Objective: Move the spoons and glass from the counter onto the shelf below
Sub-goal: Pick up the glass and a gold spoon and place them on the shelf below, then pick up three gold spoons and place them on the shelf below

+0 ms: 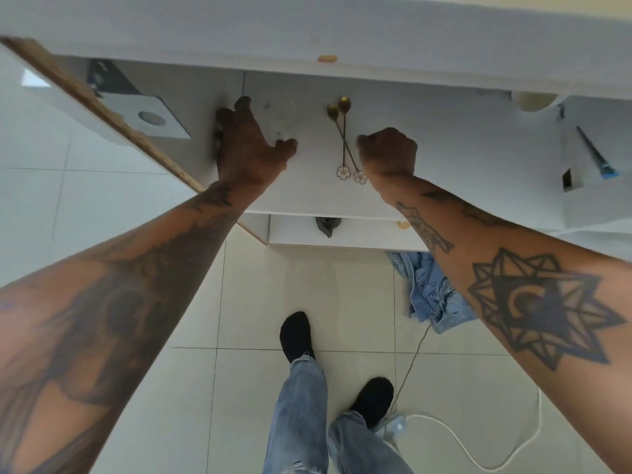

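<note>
Fig. 1. My left hand curves its fingers and thumb round the clear drinking glass, which stands on the white shelf board. At the glass's 3 o'clock two slim gold metal spoons with white flower-shaped handle ends lie crossed, bowls toward 12 o'clock. At their 3 o'clock, just beside them, my right hand is a curled fist holding nothing.

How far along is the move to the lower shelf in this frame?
Done: both flower-handled spoons lie on the shelf under the counter. In hand: the left hand curls around the clear glass, seemingly resting it on the shelf. The right hand is fisted, empty. Left: letting go of the glass.
</note>
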`<state>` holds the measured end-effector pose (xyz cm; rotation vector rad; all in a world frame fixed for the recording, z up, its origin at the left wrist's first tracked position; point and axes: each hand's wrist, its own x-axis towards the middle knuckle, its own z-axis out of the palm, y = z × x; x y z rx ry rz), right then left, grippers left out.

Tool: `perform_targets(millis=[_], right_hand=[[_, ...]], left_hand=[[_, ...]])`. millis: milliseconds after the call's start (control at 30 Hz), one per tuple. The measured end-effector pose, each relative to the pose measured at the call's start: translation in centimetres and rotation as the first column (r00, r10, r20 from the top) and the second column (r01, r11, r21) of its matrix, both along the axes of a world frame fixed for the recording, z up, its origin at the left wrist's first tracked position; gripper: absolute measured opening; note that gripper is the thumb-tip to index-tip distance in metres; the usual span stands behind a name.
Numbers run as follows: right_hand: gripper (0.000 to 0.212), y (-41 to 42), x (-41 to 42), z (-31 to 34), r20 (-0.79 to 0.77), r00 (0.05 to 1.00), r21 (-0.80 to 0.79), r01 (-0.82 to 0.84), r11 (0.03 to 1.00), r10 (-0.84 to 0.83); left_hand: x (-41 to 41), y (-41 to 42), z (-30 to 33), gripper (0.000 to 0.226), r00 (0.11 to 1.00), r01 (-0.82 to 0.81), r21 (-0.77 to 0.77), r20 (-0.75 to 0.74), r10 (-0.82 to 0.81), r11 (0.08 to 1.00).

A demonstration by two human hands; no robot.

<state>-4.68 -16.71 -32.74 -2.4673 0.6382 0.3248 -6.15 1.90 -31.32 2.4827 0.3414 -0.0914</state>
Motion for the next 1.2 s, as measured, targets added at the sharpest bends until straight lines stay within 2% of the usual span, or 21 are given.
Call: perform_targets(millis=[67, 133, 267, 367, 433, 500, 567, 633, 800, 900, 1033, 1200], right_hand=[[0.043, -0.7, -1.3, 1.9, 0.001, 0.999, 0.000, -0.040, 0.999, 0.040], [0.042, -1.4, -3.1, 4.1, 0.008, 1.000, 0.047, 0.000, 0.999, 0.000], [0.038, -3.1, -8.5, 9.7, 0.003, 1.000, 0.132, -0.021, 0.991, 0.021], [0.034, -4.7, -13.1, 14.3, 0.021, 0.999, 0.205, 0.043, 0.978, -0.049], [0.030, -5.8, -15.5, 17.2, 0.024, 0.993, 0.252, 0.110, 0.962, -0.120], [0.021, -7.2, -17.0, 20.0, 0.044, 0.987, 0.265, 0.139, 0.954, -0.155], [0.017, -8.7, -17.9, 23.0, 0.062, 0.991, 0.194, 0.105, 0.975, -0.118], [0.018, -10.3, -18.3, 26.0, 0.108, 0.989, 0.145, 0.086, 0.986, -0.102], [0.019, -13.3, -17.0, 33.1, 0.277, 0.944, 0.190, 0.130, 0.973, -0.180], [0.022, -14.0, -15.5, 36.7, 0.355, 0.918, 0.161, 0.127, 0.979, -0.177], [0.025, -14.1, -13.4, 40.2, 0.422, 0.890, 0.160, 0.113, 0.981, -0.172], [0.026, -13.0, -10.7, 42.4, 0.453, 0.875, 0.166, 0.105, 0.980, -0.171]], left_hand=[[-1.4, -0.2, 1.5, 0.078, 1.000, -0.004, 0.049, 0.019, 0.003, 0.999], [-3.1, -0.4, 3.3, 0.071, 0.999, -0.009, 0.095, 0.046, 0.005, 0.995], [-8.2, -0.1, 8.2, 0.041, 0.995, 0.046, 0.042, 0.088, -0.050, 0.998], [-12.5, -0.4, 12.4, 0.015, 0.987, 0.130, 0.030, 0.086, -0.132, 0.991], [-14.8, -0.8, 15.4, 0.008, 0.978, 0.166, 0.047, 0.123, -0.170, 0.985], [-16.2, -1.1, 18.3, 0.005, 0.965, 0.178, 0.065, 0.183, -0.187, 0.982], [-16.7, -1.2, 21.4, 0.003, 0.954, 0.183, 0.073, 0.227, -0.195, 0.980], [-16.4, -1.2, 24.8, 0.002, 0.950, 0.169, 0.077, 0.254, -0.183, 0.983], [-13.5, -1.7, 32.9, 0.008, 0.926, 0.131, 0.078, 0.346, -0.150, 0.988], [-11.4, -2.2, 36.8, 0.010, 0.906, 0.125, 0.078, 0.397, -0.146, 0.989], [-8.9, -3.3, 40.2, 0.011, 0.889, 0.167, 0.074, 0.419, -0.183, 0.983], [-5.5, -3.6, 41.5, 0.013, 0.874, 0.217, 0.064, 0.431, -0.223, 0.974]])
